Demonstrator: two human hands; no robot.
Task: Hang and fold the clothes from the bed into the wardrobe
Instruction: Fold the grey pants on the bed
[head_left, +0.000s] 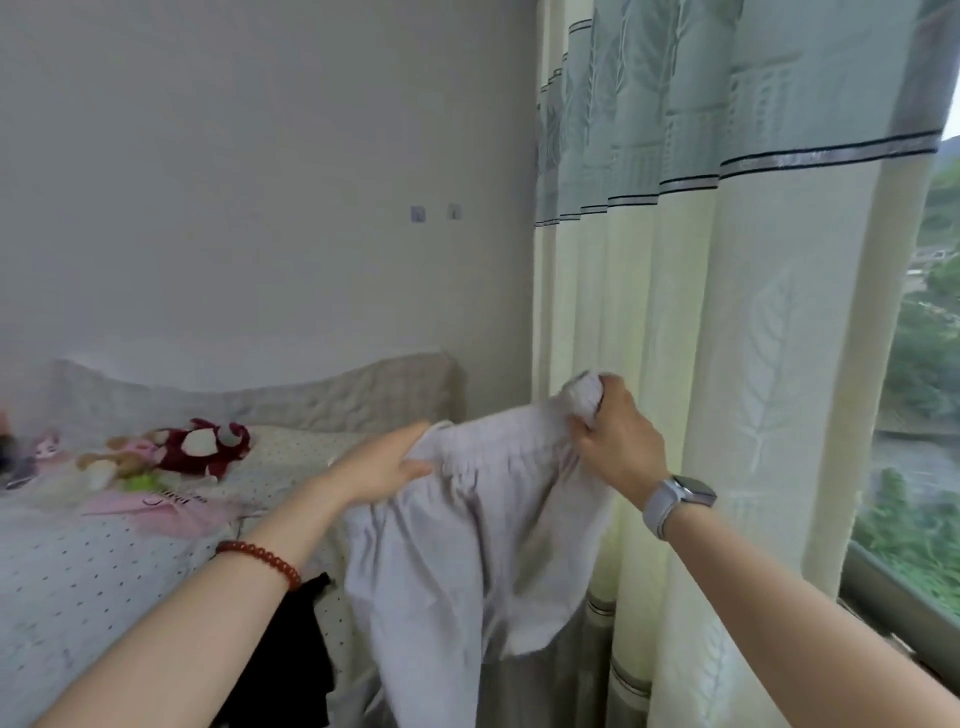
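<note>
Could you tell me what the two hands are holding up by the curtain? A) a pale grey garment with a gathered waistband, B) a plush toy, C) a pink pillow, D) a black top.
A: the left hand and right hand each grip the gathered waistband of the pale grey garment.

- The bed (78, 571) lies left, the curtain (753, 364) right.
- Between them, both hands hold up the trousers (467, 545): left hand (384, 467), right hand (618, 441).
- Stuffed toys (197, 447) lie on the bed by the headboard (260, 395).
- A dark garment (296, 649) hangs over the bed's near edge.
</note>
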